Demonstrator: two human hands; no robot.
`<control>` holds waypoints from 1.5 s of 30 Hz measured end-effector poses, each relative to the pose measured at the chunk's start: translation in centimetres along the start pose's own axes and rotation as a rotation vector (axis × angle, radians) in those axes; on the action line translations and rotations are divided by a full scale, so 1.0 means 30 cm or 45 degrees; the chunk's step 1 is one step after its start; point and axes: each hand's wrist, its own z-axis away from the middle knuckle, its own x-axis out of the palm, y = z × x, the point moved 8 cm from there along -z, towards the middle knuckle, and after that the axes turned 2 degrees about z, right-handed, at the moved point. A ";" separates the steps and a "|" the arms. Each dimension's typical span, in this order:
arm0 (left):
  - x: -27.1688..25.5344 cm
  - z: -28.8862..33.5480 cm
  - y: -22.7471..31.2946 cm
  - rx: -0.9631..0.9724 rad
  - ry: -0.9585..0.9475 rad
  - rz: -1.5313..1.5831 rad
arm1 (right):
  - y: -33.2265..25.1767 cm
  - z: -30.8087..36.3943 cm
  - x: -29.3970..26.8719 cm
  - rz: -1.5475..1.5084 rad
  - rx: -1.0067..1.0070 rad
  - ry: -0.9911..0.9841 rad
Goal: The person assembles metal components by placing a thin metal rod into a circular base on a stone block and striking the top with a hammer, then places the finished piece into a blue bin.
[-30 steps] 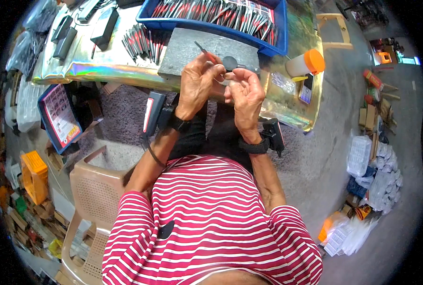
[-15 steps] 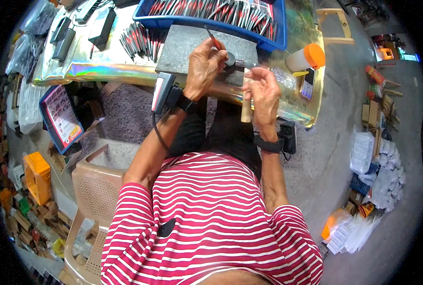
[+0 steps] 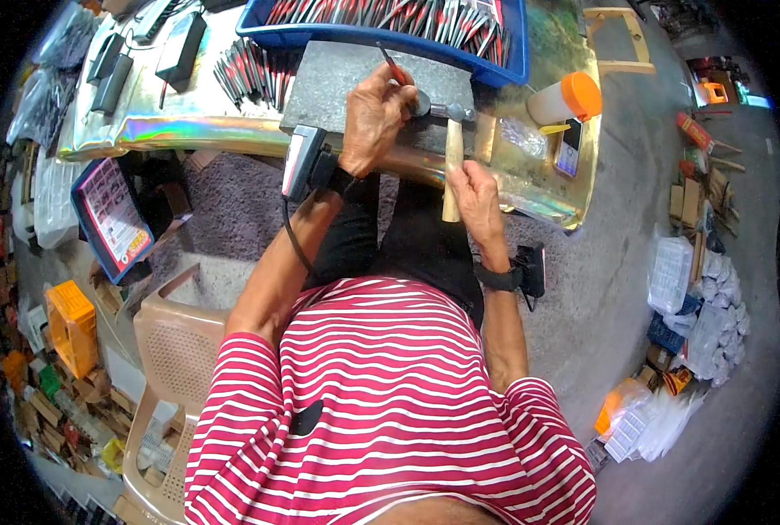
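My left hand (image 3: 374, 121) is closed around a slim red-and-black tool (image 3: 393, 66), its dark tip poking up above the fingers over a grey stone block (image 3: 333, 74). To its right is a ball-peen hammer (image 3: 454, 153) with a pale wooden handle; the round face of its metal head comes close to my left fingers. My right hand (image 3: 477, 201) grips the lower part of that handle. Several similar red-and-black tools (image 3: 254, 77) lie heaped left of the block. Most of the held tool is hidden by my fingers.
Behind the block stands a blue bin (image 3: 508, 74) packed with similar tools. An orange-lidded jar (image 3: 565, 98), a phone (image 3: 568, 149) and crumpled clear plastic (image 3: 523, 136) lie to the right. Black boxes (image 3: 180, 52) are at the far left. A beige plastic chair (image 3: 175, 341) stands at my left.
My right hand has moved down from near the hammer's head to the lower handle, and its fingers have closed there. My left hand stays nearly in place with the slim tool.
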 end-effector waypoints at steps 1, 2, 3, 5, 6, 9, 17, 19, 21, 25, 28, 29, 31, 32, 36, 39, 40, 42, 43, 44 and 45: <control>-0.006 0.001 0.001 0.008 0.008 0.004 | -0.041 -0.003 0.000 -0.002 0.103 -0.046; -0.004 0.000 0.000 0.006 0.008 0.004 | -0.090 -0.003 0.005 -0.208 0.117 -0.116; -0.004 0.000 -0.002 -0.007 0.011 0.005 | -0.111 -0.002 0.018 -0.415 0.130 -0.187; -0.004 -0.002 -0.006 -0.021 0.016 0.007 | -0.066 -0.001 0.041 -0.593 0.215 -0.210; -0.001 -0.005 -0.011 -0.034 -0.002 0.006 | -0.038 0.001 0.058 -0.772 0.299 -0.230; 0.005 -0.003 -0.008 -0.051 -0.021 -0.013 | -0.017 0.002 0.085 -1.015 0.347 -0.309; 0.009 -0.001 0.018 0.166 0.006 -0.244 | -0.042 0.011 0.100 -1.270 0.442 -0.362; 0.026 0.001 0.017 0.247 -0.071 -0.322 | -0.037 0.014 0.084 -1.244 0.479 -0.276; 0.037 0.007 0.045 0.353 -0.097 -0.446 | -0.036 0.012 0.073 -1.243 0.487 -0.279; 0.071 0.027 0.087 0.571 -0.191 -0.734 | -0.034 0.014 0.046 -1.171 0.500 -0.274; 0.087 0.035 0.092 0.657 -0.228 -0.716 | -0.061 0.017 -0.004 -1.064 0.459 -0.206; 0.085 0.037 0.095 0.661 -0.224 -0.714 | -0.075 0.013 -0.028 -1.040 0.422 -0.169; 0.085 0.037 0.081 0.571 -0.295 -0.650 | -0.121 0.009 -0.081 -0.886 0.383 -0.150; 0.081 0.034 0.084 0.580 -0.285 -0.648 | -0.161 0.004 -0.119 -0.716 0.298 -0.147; 0.090 0.038 0.091 0.670 -0.264 -0.698 | -0.313 -0.008 -0.249 -0.302 -0.063 0.004; 0.096 0.038 0.091 0.698 -0.262 -0.710 | -0.396 -0.003 -0.310 -0.056 -0.281 0.112; 0.099 0.039 0.092 0.719 -0.260 -0.708 | -0.431 0.006 -0.322 0.135 -0.421 0.170; 0.092 0.042 0.086 0.718 -0.238 -0.697 | -0.474 0.016 -0.309 0.459 -0.591 0.213; 0.088 0.042 0.083 0.718 -0.227 -0.685 | -0.477 0.013 -0.305 0.461 -0.599 0.207; 0.088 0.042 0.084 0.719 -0.225 -0.682 | -0.480 0.009 -0.299 0.510 -0.596 0.185; 0.092 0.040 0.081 0.705 -0.239 -0.701 | -0.483 0.006 -0.294 0.560 -0.593 0.163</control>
